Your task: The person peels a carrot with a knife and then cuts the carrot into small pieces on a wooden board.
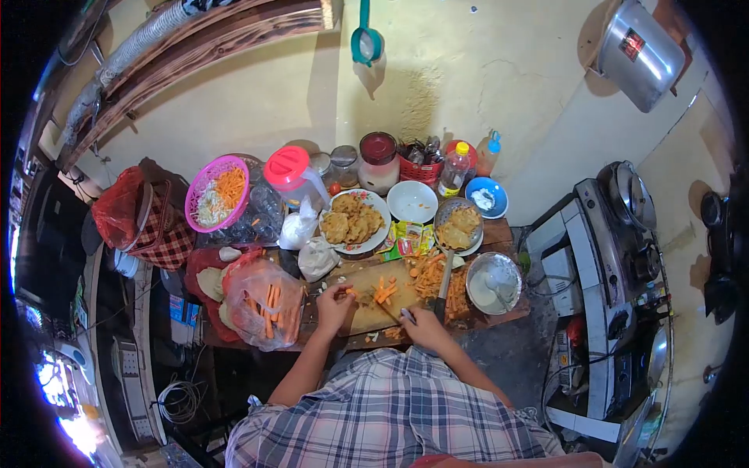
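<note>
My left hand is over the left side of the wooden cutting board, its fingers pinched on a small orange piece of carrot. My right hand is closed round the handle of a knife, whose thin blade slants up and left over the board. Just beyond the blade lies a small pile of cut carrot sticks. A larger heap of carrot pieces covers the board's right end. Across that end rests a second, wider blade, its dark handle toward me.
Left of the board sits a clear plastic bag of carrots. Behind are a plate of fritters, a white bowl and a pink basket of shredded vegetables. A batter bowl stands right, near a stove.
</note>
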A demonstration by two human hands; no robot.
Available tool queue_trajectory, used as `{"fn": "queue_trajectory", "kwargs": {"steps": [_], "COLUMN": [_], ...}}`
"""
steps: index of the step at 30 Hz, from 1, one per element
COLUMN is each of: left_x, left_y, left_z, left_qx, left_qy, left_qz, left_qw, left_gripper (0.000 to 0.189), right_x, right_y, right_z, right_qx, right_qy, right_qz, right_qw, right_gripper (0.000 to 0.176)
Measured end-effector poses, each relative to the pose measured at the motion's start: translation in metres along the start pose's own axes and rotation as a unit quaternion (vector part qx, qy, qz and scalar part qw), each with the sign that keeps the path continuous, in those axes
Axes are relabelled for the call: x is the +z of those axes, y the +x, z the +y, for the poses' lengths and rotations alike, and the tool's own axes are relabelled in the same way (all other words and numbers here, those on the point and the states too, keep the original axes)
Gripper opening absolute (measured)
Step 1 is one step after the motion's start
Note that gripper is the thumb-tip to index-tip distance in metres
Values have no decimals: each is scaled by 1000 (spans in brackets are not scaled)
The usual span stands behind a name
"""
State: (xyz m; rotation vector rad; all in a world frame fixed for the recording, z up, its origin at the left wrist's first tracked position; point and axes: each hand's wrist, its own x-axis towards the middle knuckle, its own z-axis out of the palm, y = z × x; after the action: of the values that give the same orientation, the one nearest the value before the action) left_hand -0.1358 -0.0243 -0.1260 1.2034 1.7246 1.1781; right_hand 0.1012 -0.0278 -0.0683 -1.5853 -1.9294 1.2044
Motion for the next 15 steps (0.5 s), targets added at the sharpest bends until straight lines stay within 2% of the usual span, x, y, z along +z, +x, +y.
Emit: {"fn": "queue_trajectory", "kwargs": {"steps": [1,2,3,6,8,11,13,15], "left_x": [-2,-3,-5,-8,-14,-23,-34,-46], "left_y": [0,0,-1,0,-1,-5,-6,-11], "left_z": [-4,-9,-10,-14,-12,-34,-35,-31], "left_qx": [-3,17,37,50,32,27,42,-5], "left_qy": [-2,52,104,140,116,70,49,78], "left_qz": [0,-11,-22,-1,10,35,51,21], "left_qw": [1000,998,994,989,993,997,997,997], "left_gripper": [20,22,24,27,26,25,26,24], "right_x": [6,13,22,42,65,89,102,113], "right_y": [-1,-3,-4,-8,-2,5,11,18], "right_z": [-6,-10,-13,-23,-5,10,16,21], "right_qx": [12,24,17,40,3,24,92,67], "right_qy": [-18,-36,-65,-79,-127,-103,-98,-116], "right_qz": [-39,-77,-85,-77,-58,-34,-34,-68], "right_qw": [999,996,994,993,990,994,990,989], "right_gripper": [32,31,29,25,26,29,30,31]}}
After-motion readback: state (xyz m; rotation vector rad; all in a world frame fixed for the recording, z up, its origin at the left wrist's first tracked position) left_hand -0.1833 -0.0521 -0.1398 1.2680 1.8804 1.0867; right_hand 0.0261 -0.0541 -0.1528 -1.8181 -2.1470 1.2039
